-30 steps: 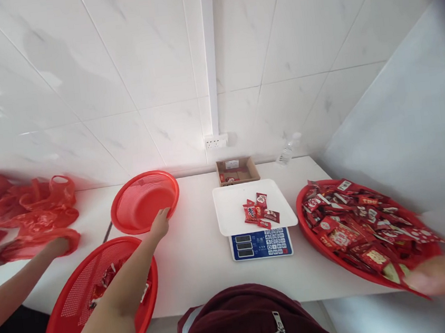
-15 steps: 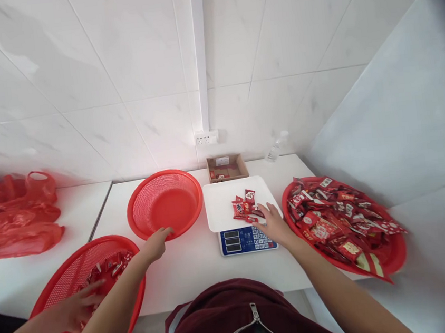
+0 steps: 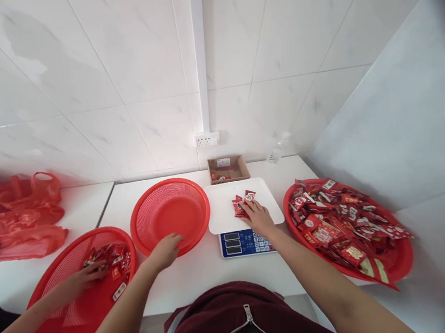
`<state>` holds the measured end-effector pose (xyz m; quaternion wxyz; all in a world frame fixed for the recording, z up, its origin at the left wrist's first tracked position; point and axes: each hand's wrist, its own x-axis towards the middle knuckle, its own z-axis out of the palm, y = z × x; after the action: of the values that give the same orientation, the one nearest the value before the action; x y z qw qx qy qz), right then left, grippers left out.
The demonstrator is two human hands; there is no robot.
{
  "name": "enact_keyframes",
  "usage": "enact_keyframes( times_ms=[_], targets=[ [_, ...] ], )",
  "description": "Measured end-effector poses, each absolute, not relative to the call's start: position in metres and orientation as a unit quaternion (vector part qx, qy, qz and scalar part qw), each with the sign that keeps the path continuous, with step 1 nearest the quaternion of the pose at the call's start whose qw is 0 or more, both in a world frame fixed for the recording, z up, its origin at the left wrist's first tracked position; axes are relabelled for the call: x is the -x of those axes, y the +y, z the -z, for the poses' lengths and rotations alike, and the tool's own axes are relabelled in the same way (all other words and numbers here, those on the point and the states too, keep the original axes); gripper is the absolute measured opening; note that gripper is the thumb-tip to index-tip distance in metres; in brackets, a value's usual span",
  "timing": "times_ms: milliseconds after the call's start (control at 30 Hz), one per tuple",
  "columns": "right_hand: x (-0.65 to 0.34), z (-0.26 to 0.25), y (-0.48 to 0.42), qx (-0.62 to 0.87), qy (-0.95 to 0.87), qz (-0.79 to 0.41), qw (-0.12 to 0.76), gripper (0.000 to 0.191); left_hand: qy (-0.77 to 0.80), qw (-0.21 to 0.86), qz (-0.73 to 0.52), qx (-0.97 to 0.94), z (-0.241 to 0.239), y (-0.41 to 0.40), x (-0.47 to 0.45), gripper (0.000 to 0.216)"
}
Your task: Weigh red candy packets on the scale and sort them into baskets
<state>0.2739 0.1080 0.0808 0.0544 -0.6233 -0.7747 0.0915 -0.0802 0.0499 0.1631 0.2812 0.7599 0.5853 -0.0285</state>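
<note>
Right hand (image 3: 257, 218) rests on packets (image 3: 238, 207) on the scale (image 3: 220, 215) at twelve o'clock; whether it grips any, I can't tell. Left hand (image 3: 168, 250) grips the middle basket (image 3: 174, 214) at eleven. I'd scoop from beneath so none slips. Packets heap the large basket (image 3: 405, 256) at two; the left basket (image 3: 40, 291) at ten holds some.

From my remote station I read the pan (image 3: 221, 209) of the scale (image 3: 244, 244) as smooth, matt plastic. Left of scale, basket (image 3: 174, 219): plastic, low sheen, perforated wall. Right of scale, packets (image 3: 344, 225): glossy, crinkled film. Behind scale, box (image 3: 236, 171): matt cardboard; bottle (image 3: 276, 154): clear plastic.
</note>
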Motion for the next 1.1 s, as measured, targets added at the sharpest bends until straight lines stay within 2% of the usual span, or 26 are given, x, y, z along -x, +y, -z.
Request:
enact_keyframes(
  times_ms=[133, 333, 400, 533, 600, 667, 733, 767, 867, 900, 967, 1033, 1100],
  targets=[
    [-0.278, -0.081, 0.115, 0.624, -0.772, -0.086, 0.089, 0.047, 0.554, 0.306, -0.078, -0.770, -0.156, 0.046, 0.039, 0.029],
    [-0.282, -0.080, 0.126, 0.661, -0.725, -0.142, 0.128, 0.038, 0.530, 0.330, -0.170, -0.762, -0.148, 0.043, -0.005, 0.026],
    [-0.285, -0.083, 0.128, 0.671, -0.699, -0.170, 0.181, 0.034, 0.527, 0.340, -0.188, -0.756, -0.147, 0.043, -0.011, 0.025],
    [-0.289, -0.095, 0.132, 0.714, -0.543, -0.253, 0.361, 0.026, 0.546, 0.377, -0.217, -0.716, -0.150, 0.043, -0.016, 0.025],
    [-0.281, -0.103, 0.136, 0.734, -0.470, -0.273, 0.407, 0.030, 0.569, 0.410, -0.231, -0.675, -0.151, 0.042, -0.017, 0.024],
    [-0.260, -0.113, 0.141, 0.738, -0.442, -0.297, 0.414, 0.035, 0.578, 0.450, -0.226, -0.642, -0.151, 0.042, -0.020, 0.022],
    [-0.230, -0.124, 0.146, 0.710, -0.432, -0.366, 0.418, 0.038, 0.565, 0.484, -0.206, -0.635, -0.149, 0.040, -0.024, 0.021],
    [-0.214, -0.131, 0.149, 0.666, -0.416, -0.455, 0.421, 0.041, 0.554, 0.493, -0.194, -0.642, -0.148, 0.039, -0.027, 0.020],
    [-0.181, -0.148, 0.155, 0.579, -0.451, -0.550, 0.399, 0.052, 0.529, 0.495, -0.164, -0.670, -0.145, 0.036, -0.034, 0.018],
    [-0.178, -0.151, 0.156, 0.574, -0.480, -0.544, 0.380, 0.055, 0.526, 0.492, -0.158, -0.676, -0.145, 0.035, -0.035, 0.018],
    [-0.186, -0.150, 0.159, 0.617, -0.548, -0.469, 0.315, 0.062, 0.526, 0.490, -0.156, -0.677, -0.145, 0.033, -0.035, 0.020],
    [-0.204, -0.141, 0.161, 0.695, -0.597, -0.339, 0.214, 0.070, 0.528, 0.490, -0.163, -0.674, -0.145, 0.032, -0.032, 0.021],
    [-0.224, -0.127, 0.161, 0.737, -0.613, -0.263, 0.107, 0.072, 0.532, 0.488, -0.167, -0.672, -0.145, 0.031, -0.028, 0.021]
  ],
)
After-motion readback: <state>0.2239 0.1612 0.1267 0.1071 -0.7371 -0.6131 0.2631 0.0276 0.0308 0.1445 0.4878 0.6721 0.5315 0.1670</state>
